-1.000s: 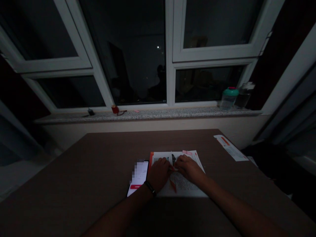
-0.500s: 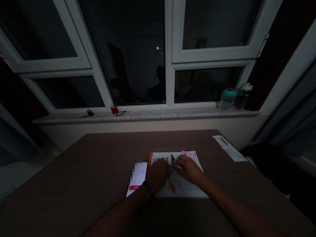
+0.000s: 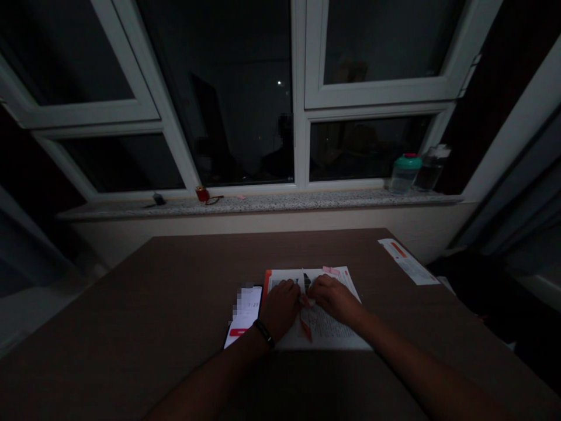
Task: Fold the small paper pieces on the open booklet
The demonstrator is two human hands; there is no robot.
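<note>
A small, pale reddish piece (image 3: 307,300), perhaps folded paper, is pinched between my two hands over a printed booklet (image 3: 335,327). My left hand (image 3: 283,304), with a dark band on its wrist, has its fingers curled on the left side of the piece. From the right, my right hand (image 3: 333,297) closes its fingertips on it. Just below the hands, a red pointed piece (image 3: 305,328) lies on the booklet. A pink item (image 3: 331,271) rests at the booklet's top edge. The fingertips are dim and partly hidden.
A lit phone (image 3: 245,313) lies left of the booklet on the brown table (image 3: 197,263). A printed sheet (image 3: 407,263) is at the table's right edge. Bottles (image 3: 405,173) and a small red object (image 3: 202,194) stand on the windowsill (image 3: 280,202).
The piece between my hands now shows more of its reddish side. My fingers have shifted slightly around it, and the view has moved a little.
</note>
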